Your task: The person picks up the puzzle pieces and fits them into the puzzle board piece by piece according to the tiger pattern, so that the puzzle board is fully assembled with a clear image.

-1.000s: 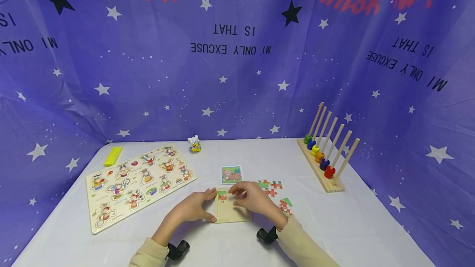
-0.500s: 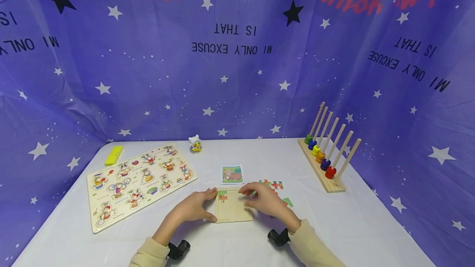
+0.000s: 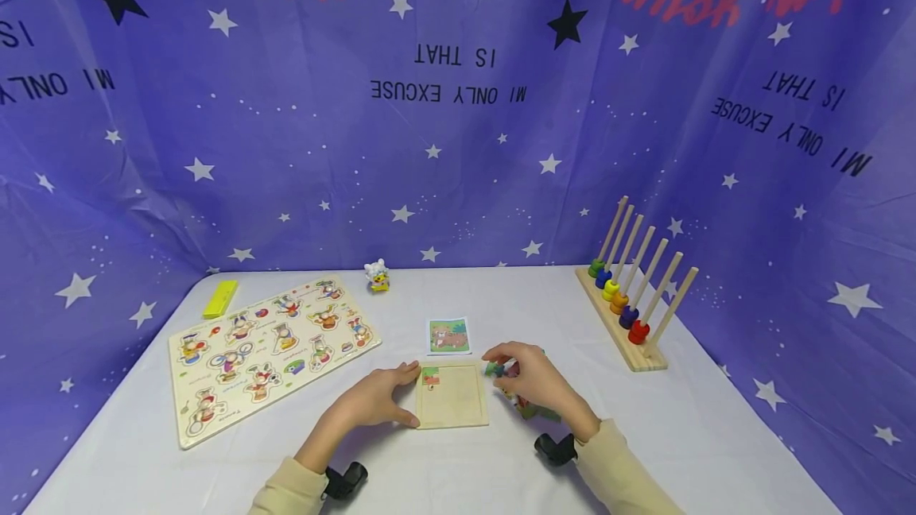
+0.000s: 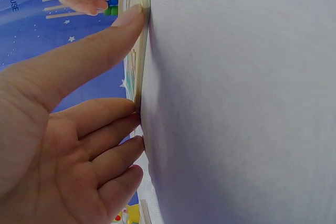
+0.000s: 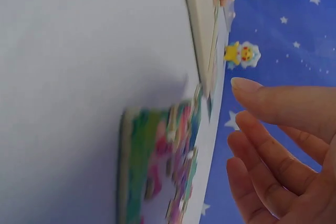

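Board (image 3: 454,402) at lower centre of frame: the left hand (image 3: 374,398), fingers extended, touches its left edge; the right hand (image 3: 541,380), empty, fingers parted, hovers over loose pieces (image 5: 161,148). Pinching one by its edges, board steadied, seems best.

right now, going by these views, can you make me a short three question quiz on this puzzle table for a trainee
1. True or false: the person's left hand touches the square, pale wooden puzzle tray.

2. Which is the person's right hand nearest to?
A) the flat yellow rectangular block
B) the loose, multicoloured jigsaw pieces
C) the small white-and-yellow figurine

3. Fill the gap, as the head view shows it: the green-and-red jigsaw section in the tray lies in its far ____ corner.

Key: 1. True, its thumb and fingers meet the tray's edge. 2. B. 3. left.
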The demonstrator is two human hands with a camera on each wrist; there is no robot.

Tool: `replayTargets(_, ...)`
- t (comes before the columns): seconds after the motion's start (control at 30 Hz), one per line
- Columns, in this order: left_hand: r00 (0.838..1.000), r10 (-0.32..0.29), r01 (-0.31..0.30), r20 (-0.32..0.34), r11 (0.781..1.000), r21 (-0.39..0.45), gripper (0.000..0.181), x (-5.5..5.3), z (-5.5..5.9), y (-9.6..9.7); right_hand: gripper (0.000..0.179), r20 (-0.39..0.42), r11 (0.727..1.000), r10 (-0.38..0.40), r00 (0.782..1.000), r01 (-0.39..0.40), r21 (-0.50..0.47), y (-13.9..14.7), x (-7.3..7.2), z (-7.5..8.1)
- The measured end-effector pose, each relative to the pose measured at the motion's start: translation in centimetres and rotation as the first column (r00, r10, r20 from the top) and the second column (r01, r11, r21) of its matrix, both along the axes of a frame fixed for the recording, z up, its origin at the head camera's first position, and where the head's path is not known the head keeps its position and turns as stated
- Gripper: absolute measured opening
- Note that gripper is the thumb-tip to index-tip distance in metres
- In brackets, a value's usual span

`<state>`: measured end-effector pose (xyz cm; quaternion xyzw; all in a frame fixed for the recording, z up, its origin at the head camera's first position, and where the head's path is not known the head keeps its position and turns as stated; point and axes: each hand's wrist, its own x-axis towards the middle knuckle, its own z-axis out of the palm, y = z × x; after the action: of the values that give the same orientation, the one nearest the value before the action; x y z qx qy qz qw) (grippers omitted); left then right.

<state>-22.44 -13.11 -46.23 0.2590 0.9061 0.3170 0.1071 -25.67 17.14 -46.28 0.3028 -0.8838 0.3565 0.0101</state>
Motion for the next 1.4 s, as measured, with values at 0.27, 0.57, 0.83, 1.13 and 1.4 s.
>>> replayTargets(0.27, 1.0, -0.001, 0.001, 0.005, 1.0, 0.002, 0.084, 0.0, 0.2, 0.1, 0.038, -0.012, 0.998, -0.066, 0.998, 0.066, -0.016, 1.7, -1.4, -0.4)
replayTargets(0.57, 1.0, 0.0, 0.0, 0.007, 1.0, 0.004, 0.085, 0.2, 0.3, 0.1, 0.031, -0.036, 0.993, -0.11, 0.993, 0.111, 0.027, 2.6, -3.2, -1.1)
replayTargets(0.83, 1.0, -0.002, 0.001, 0.012, 1.0, 0.013, 0.086, 0.3, 0.4, 0.1, 0.028, -0.007, 0.983, -0.154, 0.988, 0.154, 0.104, 2.5, -4.3, -1.2)
replayTargets(1.13, 1.0, -0.006, 0.006, 0.009, 1.0, 0.014, 0.086, 0.3, 0.4, 0.1, 0.027, 0.006, 0.975, -0.184, 0.983, 0.182, 0.125, 2.1, -4.6, -1.2)
replayTargets(1.4, 1.0, -0.01, 0.01, 0.003, 1.0, 0.011, 0.087, 0.2, 0.3, 0.1, 0.028, -0.01, 0.972, -0.181, 0.983, 0.18, 0.152, 2.1, -5.0, -1.2)
